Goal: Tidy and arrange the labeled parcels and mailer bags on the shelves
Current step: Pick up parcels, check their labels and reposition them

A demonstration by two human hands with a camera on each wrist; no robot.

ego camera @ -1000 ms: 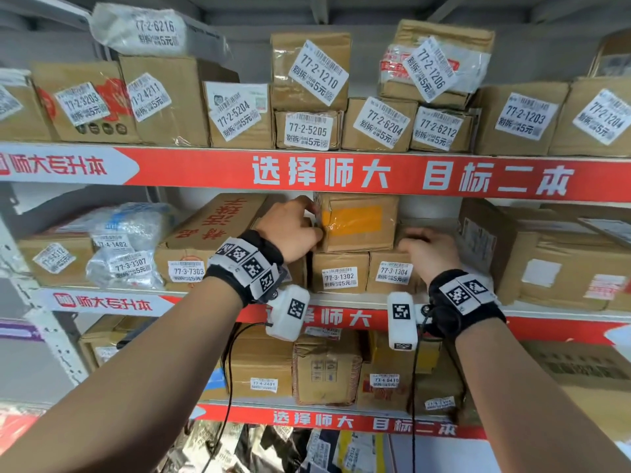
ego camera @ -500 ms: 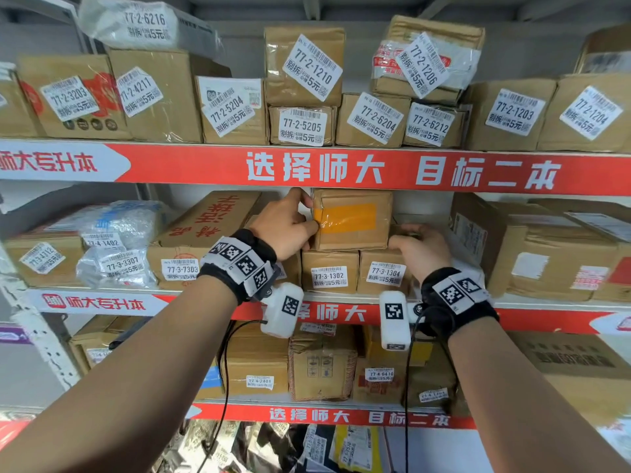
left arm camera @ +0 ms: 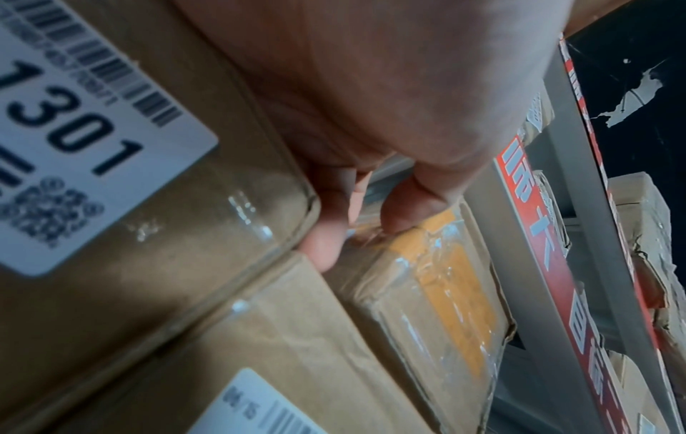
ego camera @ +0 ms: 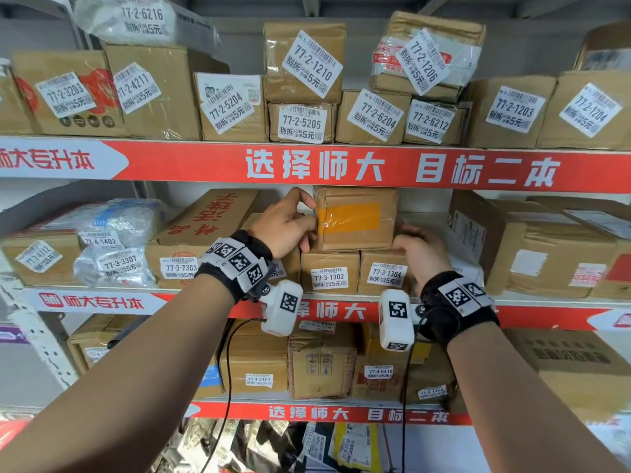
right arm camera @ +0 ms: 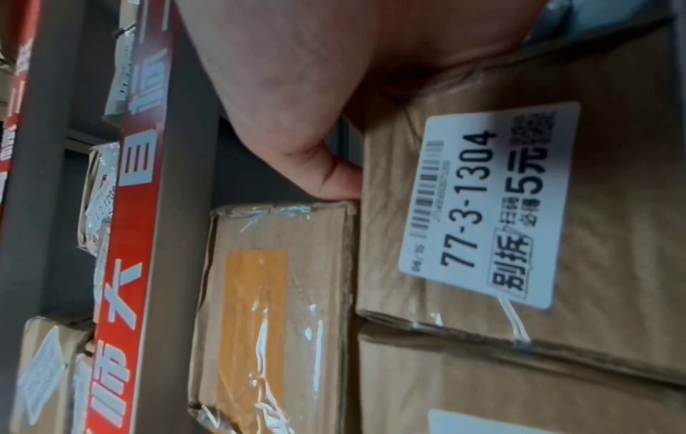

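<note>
A brown box with an orange tape patch (ego camera: 355,218) sits on top of boxes 77-3-1302 (ego camera: 329,276) and 77-3-1304 (ego camera: 386,274) on the middle shelf (ego camera: 102,302). My left hand (ego camera: 290,223) grips its left edge, thumb at the front and fingers curled round the top corner. In the left wrist view the fingertips (left arm camera: 323,249) press the taped box (left arm camera: 445,287) beside box 1301 (left arm camera: 111,205). My right hand (ego camera: 418,249) lies on box 77-3-1304 (right arm camera: 519,235), curled at the taped box's lower right corner (right arm camera: 278,293), with the thumb (right arm camera: 336,182) against it. Its other fingers are hidden.
The upper shelf (ego camera: 341,165) sits close above the taped box. A long carton 77-3-7303 (ego camera: 205,230) and plastic mailer bags (ego camera: 116,240) stand to the left, big cartons (ego camera: 546,247) to the right. More boxes fill the lower shelf (ego camera: 321,363).
Both hands keep their places on the taped box. My left thumb has slid a little higher on its left edge. The box itself has hardly shifted.
</note>
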